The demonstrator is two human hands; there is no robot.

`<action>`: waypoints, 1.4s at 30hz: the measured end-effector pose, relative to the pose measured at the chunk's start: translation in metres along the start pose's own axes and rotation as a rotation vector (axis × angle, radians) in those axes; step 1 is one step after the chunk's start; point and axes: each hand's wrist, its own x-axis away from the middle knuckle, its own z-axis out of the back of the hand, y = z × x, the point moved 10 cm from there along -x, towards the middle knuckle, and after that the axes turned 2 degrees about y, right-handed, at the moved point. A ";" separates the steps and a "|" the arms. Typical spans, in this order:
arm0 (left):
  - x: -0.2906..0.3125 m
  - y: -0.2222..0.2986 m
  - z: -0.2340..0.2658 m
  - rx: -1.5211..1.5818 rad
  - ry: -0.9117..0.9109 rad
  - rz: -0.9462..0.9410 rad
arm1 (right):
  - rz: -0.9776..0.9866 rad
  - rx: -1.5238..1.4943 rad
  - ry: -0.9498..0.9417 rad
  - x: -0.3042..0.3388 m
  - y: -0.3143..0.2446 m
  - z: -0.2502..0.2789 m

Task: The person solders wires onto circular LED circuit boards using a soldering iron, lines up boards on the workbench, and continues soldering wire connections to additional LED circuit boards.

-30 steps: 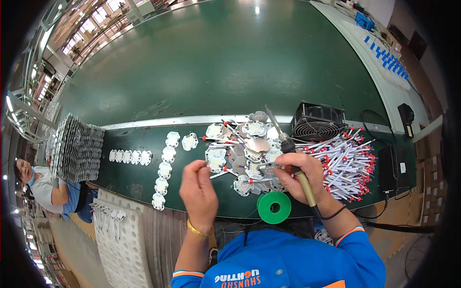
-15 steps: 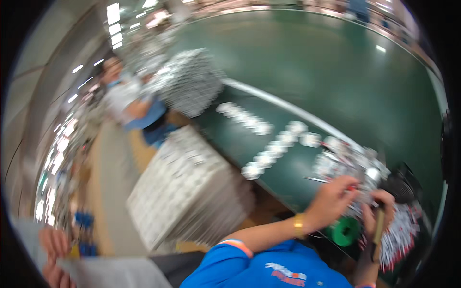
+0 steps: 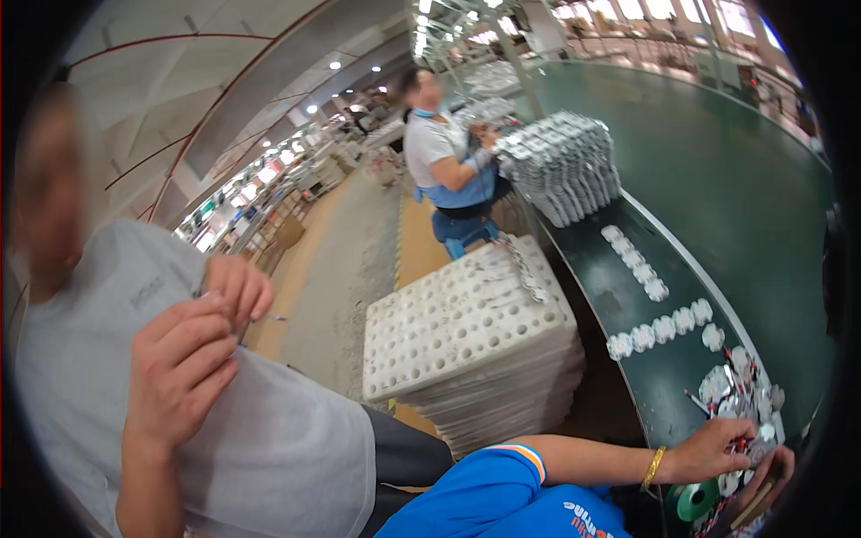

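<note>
Over the dark green flat surface [image 3: 661, 386], the left hand [image 3: 716, 451] has its grip pinched nearly closed on a small red piece [image 3: 739, 444], beside the heap of white notched discs [image 3: 715, 387]. The right hand [image 3: 777, 468] curls around a tan rod-shaped handle [image 3: 752, 508]. A green round spool [image 3: 687, 504] lies near the left wrist.

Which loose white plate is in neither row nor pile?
The lone plate, between the right end of the nearer row and the pile; other loose ones are lined up or heaped.

A green desk [image 3: 717, 170] stands right, bright windows [image 3: 662, 8] far beyond; grey floor [image 3: 345, 260] lies left beneath a pale ceiling [image 3: 134, 76].
</note>
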 end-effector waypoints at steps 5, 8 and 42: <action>0.039 -0.006 0.040 0.797 0.442 -0.695 | -0.004 -0.238 0.067 -0.019 -0.097 -0.017; 0.048 0.001 0.037 0.705 0.460 -0.720 | -0.068 -0.265 0.106 -0.014 -0.085 -0.011; 0.036 0.001 0.022 1.005 0.466 -0.569 | -0.040 -0.205 0.077 -0.004 -0.069 -0.020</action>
